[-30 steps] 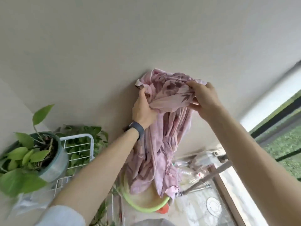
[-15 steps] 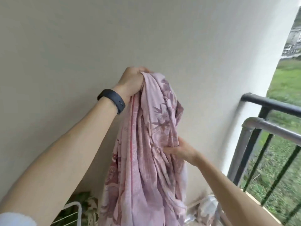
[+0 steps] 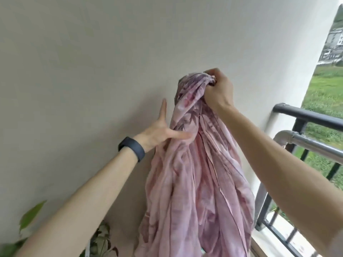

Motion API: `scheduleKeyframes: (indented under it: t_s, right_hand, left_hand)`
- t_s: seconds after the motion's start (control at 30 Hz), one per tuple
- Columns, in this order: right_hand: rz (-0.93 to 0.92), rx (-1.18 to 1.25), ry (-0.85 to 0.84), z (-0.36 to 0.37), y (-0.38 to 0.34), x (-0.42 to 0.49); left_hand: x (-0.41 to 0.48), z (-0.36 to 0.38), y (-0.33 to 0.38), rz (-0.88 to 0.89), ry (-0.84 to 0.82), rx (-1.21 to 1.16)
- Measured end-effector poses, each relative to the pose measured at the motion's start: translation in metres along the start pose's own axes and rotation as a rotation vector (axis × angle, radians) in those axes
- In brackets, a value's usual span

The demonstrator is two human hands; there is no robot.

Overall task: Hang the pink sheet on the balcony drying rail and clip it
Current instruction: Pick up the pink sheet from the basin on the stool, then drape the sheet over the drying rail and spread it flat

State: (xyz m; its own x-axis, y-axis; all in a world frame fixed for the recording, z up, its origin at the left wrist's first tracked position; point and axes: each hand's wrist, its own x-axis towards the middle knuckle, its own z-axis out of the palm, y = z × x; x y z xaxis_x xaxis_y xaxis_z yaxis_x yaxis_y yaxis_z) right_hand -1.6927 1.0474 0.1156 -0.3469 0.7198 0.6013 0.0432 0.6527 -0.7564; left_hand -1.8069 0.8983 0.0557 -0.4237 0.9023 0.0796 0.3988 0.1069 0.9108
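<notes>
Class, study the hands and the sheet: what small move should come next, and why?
Probably the open left hand should pinch an edge: the pink sheet hangs bunched from the right hand, not yet over the silver rail.

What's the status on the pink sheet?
Right hand grips bunched top of pink sheet, held high. Left hand open, touching its side. Sheet not yet on silver rail; no clips in view.

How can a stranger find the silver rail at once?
Look at the balcony's right edge, where the white wall ends and grass shows. Two rails run there; the silver rail is the lower, nearer one. It is shiny grey pipe, while the black rail above is dark.
</notes>
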Motion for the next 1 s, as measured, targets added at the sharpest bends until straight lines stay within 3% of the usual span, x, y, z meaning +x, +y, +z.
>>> scheduleKeyframes:
  t_s: [0.07, 0.2, 0.3, 0.43, 0.5, 0.57, 0.63, 0.73, 0.8, 0.9, 1.0]
  right_hand:
    - [-0.026, 0.013, -0.037, 0.003, 0.001, -0.005]
    - [-0.117, 0.079, 0.006, -0.011, 0.002, -0.002]
    - [-0.136, 0.174, -0.043, -0.042, 0.021, 0.001]
    - [0.223, 0.018, -0.524, -0.051, 0.077, -0.034]
    - [0.275, -0.095, -0.665, -0.041, 0.095, -0.046]
    - [0.227, -0.304, -0.556, -0.036, 0.093, -0.035]
    - [0.122, -0.632, -0.304, -0.048, 0.087, -0.007]
    - [0.125, -0.762, 0.011, -0.096, 0.087, 0.042]
    - [0.115, -0.832, 0.112, -0.120, 0.090, 0.060]
    - [0.000, -0.954, 0.139, -0.125, 0.094, 0.068]
    - [0.149, -1.152, 0.059, -0.119, 0.101, 0.056]
  left_hand:
    - [0.021, 0.031, 0.002, 0.049, 0.073, -0.204]
    - [0.041, 0.032, 0.019, 0.096, 0.217, 0.110]
    - [0.050, 0.007, 0.041, 0.178, 0.264, 0.197]
    - [0.063, -0.016, 0.085, 0.354, 0.357, 0.058]
    - [0.068, -0.024, 0.101, 0.428, 0.415, 0.040]
    - [0.068, -0.033, 0.108, 0.472, 0.413, 0.144]
    - [0.058, -0.045, 0.110, 0.419, 0.339, 0.398]
    - [0.034, -0.072, 0.091, 0.188, 0.132, 0.849]
    - [0.020, -0.077, 0.073, 0.064, 0.126, 1.036]
    - [0.021, -0.066, 0.069, 0.048, 0.371, 0.808]
    - [0.030, -0.050, 0.081, 0.056, 0.513, 0.419]
